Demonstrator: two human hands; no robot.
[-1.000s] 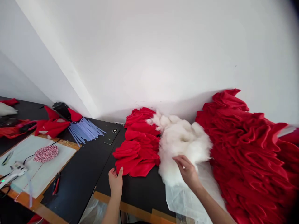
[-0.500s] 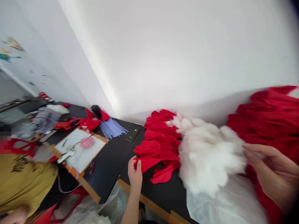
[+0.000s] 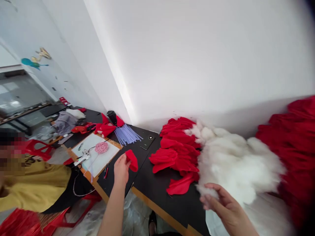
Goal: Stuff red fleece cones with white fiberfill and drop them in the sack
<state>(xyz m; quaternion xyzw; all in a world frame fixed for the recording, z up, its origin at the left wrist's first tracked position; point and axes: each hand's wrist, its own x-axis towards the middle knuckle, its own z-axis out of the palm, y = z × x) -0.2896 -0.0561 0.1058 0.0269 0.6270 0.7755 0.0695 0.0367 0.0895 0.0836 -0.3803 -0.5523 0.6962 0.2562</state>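
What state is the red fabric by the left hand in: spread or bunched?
Bunched: the left hand holds the red fabric up off the black tabletop.

No words, labels or numbers can be read; the dark print (image 3: 31, 160) on a co-worker's yellow shirt (image 3: 36, 188) is unreadable.

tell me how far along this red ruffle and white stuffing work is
Looks done: the ruffled red fabric mass at the far right lies gathered in dense folds. In hand: the left hand holds a red fabric piece, and the right hand touches the edge of the white fiber stuffing. Left: the stack of red fabric pieces on the black table lies loose beside the stuffing.
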